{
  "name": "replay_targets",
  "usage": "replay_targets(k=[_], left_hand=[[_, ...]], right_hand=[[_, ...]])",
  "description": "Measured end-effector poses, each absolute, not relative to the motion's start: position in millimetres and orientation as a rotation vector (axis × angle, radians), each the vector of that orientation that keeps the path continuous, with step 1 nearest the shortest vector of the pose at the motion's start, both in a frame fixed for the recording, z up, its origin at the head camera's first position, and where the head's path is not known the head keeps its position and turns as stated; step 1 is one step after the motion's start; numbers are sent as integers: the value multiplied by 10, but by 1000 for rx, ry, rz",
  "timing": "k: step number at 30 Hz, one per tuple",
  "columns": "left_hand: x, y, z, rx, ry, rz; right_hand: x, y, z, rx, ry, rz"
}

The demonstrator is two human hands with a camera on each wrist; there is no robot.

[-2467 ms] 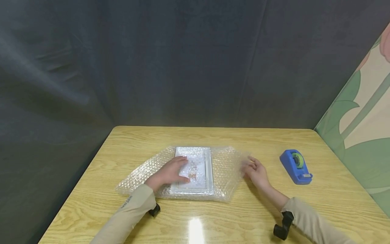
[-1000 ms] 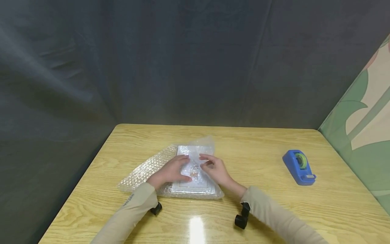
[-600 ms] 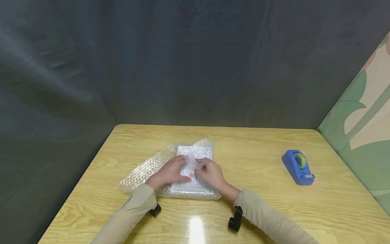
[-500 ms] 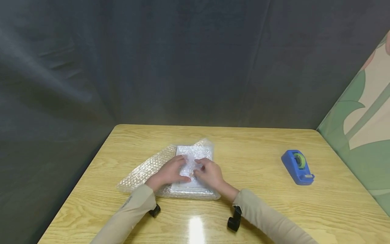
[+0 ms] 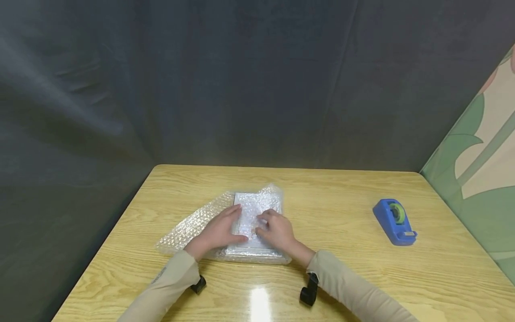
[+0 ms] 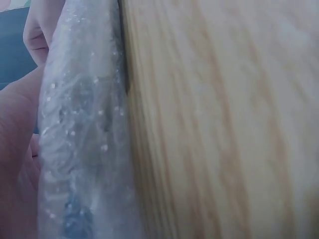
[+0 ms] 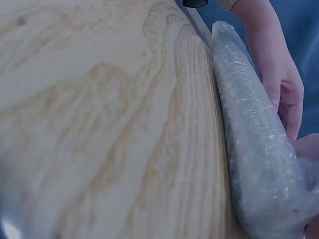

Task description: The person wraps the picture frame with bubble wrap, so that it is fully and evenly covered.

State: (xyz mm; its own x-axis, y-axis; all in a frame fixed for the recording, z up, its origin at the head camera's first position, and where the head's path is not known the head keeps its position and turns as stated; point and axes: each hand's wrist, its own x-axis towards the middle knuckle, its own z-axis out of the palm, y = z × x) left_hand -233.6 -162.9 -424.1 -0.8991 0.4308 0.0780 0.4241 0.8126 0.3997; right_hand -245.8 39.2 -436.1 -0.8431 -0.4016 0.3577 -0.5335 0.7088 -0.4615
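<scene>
A light-coloured picture frame [image 5: 245, 200] lies flat on a sheet of bubble wrap [image 5: 193, 226], whose right side is folded over the frame. My left hand [image 5: 219, 230] rests at the frame's left side, thumb and fingers spread apart. Over the folded flap, my right hand [image 5: 277, 230] bends its fingers and holds the wrap down on the frame; its fingertips are partly hidden. In the left wrist view the wrapped near edge [image 6: 89, 124] stands beside my hand. The right wrist view shows the same bubble-wrapped edge [image 7: 254, 134], with the left hand [image 7: 274, 64] beyond it.
A blue tape dispenser [image 5: 392, 223] with a green roll stands at the right of the wooden table [image 5: 334, 192]. The wrap's left part lies flat and unfolded. A dark curtain [image 5: 249, 89] hangs behind, and a floral panel [image 5: 487, 179] is at the right.
My right hand has brought the wrap's right side leftward over the frame and lowered it. My left hand has just shifted slightly left and toward me.
</scene>
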Motion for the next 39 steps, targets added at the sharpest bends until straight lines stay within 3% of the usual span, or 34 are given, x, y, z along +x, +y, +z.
replay_targets(k=[17, 21, 25, 39], left_hand=[[-2452, -1569, -4318, 819, 2899, 440], [-2459, -1554, -4302, 806, 2884, 431], [-2455, -1555, -4276, 802, 2861, 470], [-2438, -1559, -4249, 778, 2847, 523]], right_hand=[[-2429, 481, -4407, 996, -2652, 857], [-2448, 651, -4368, 1225, -2595, 1146], [-2507, 829, -4315, 1233, -2486, 1416], [-2367, 799, -4397, 1070, -2803, 684]])
